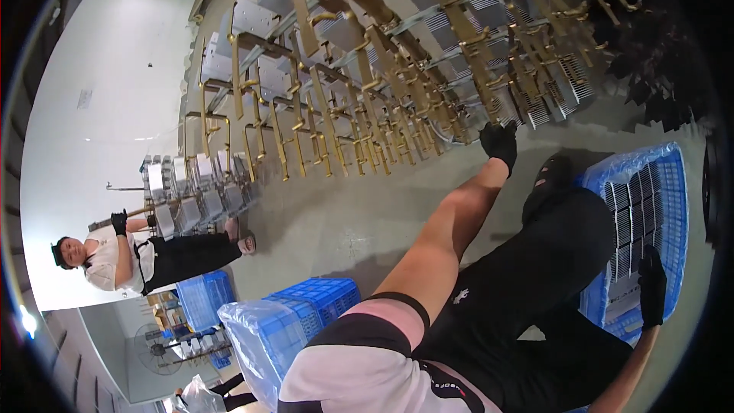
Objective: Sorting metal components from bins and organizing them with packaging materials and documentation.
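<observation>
My left hand, in a black glove, reaches out to the lower end of a hanging rack. Its fingers curl at the bottom of a silver finned metal part that hangs there; the grip itself is partly hidden by the glove. My right hand, also gloved in black, lies over a blue plastic crate beside my leg, fingers stretched out along its contents. Rows of finned metal parts sit in this crate, which is lined with clear plastic. A white sheet shows next to them.
Brass-coloured hooks crowd the rack overhead, several bearing metal plates. More blue crates stand on the floor to my left. A person at the far left holds a bar of grey parts. A fan stands farther back.
</observation>
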A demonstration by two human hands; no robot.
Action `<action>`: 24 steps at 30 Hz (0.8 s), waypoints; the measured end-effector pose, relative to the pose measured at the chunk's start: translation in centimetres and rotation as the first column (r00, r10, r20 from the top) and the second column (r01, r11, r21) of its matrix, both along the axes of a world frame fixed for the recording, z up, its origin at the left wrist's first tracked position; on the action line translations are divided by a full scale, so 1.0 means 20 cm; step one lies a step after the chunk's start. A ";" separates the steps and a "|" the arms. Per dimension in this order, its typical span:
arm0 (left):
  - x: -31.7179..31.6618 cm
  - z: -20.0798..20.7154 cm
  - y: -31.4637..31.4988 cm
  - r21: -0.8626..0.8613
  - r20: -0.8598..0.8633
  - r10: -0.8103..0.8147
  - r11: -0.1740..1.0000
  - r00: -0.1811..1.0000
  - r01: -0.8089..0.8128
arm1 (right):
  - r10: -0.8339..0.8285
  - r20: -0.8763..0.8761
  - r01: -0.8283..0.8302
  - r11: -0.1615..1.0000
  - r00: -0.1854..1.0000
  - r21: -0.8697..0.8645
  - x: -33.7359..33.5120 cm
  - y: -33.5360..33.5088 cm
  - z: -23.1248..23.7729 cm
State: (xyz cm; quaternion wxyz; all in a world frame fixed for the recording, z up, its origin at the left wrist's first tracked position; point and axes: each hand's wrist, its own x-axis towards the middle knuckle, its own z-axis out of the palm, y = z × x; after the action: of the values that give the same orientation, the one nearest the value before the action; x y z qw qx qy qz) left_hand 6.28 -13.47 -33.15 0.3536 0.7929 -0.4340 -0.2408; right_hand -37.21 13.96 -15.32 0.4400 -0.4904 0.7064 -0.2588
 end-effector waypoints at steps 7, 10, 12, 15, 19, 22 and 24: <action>-0.02 -0.16 -0.04 0.209 0.128 -0.082 0.977 0.988 0.054 | 0.130 -0.408 -0.073 0.986 0.904 0.151 0.13 -0.10 0.15; 0.11 -0.19 -0.09 0.339 0.221 -0.188 0.935 0.957 0.106 | 0.145 -0.448 -0.113 0.989 0.882 0.097 0.17 -0.12 0.11; -0.04 -0.18 -0.04 0.378 0.138 -0.187 0.918 0.973 0.123 | 0.158 -0.502 -0.122 0.987 0.850 0.104 0.12 -0.06 0.16; 0.01 -0.17 -0.04 0.332 0.196 -0.082 0.943 0.977 0.013 | 0.160 -0.458 -0.123 0.986 0.875 0.108 0.22 -0.14 0.29; 0.07 -0.22 -0.07 0.273 0.259 -0.114 0.961 0.959 0.041 | 0.108 -0.376 -0.046 0.984 0.920 0.171 0.26 -0.18 0.35; 0.15 -0.22 -0.13 0.275 0.121 -0.138 0.956 0.983 0.100 | 0.155 -0.396 -0.120 0.986 0.905 0.112 0.24 -0.18 0.32; 0.14 -0.17 -0.11 0.291 0.040 -0.155 0.947 0.987 0.137 | 0.122 -0.359 -0.100 0.992 0.925 0.081 0.25 -0.18 0.32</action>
State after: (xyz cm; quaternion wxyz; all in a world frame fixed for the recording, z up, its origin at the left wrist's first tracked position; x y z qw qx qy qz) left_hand 9.04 -15.69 -36.51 0.2023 0.8086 -0.4628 -0.3018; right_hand -32.15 10.40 -8.86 0.3304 -0.5553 0.7542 -0.1165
